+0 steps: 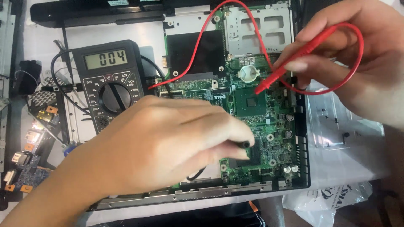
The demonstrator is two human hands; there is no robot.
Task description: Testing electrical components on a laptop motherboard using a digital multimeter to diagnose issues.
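Left hand: the left hand comes in from 7 o'clock, back of the hand up, fingers curled together and pinched on the black probe, whose tip pokes out toward 3 o'clock over the lower part of the circuit board.
Right hand: the right hand enters from 2 o'clock, thumb and forefinger clamped on the red probe, which slants down toward 8 o'clock with its tip on the board just beside the square chip.
Red lead: the red wire arcs over the board at 12 o'clock and loops around the right hand.
Meter: the black multimeter lies at 10 o'clock, left of the board, display lit, dial at its centre.
Hidden: the left hand covers most of the black probe, its lead and the board's lower left.
Cut off: the right wrist leaves the frame at 3 o'clock.
Hard to make out: loose small boards at 9 o'clock are blurred.
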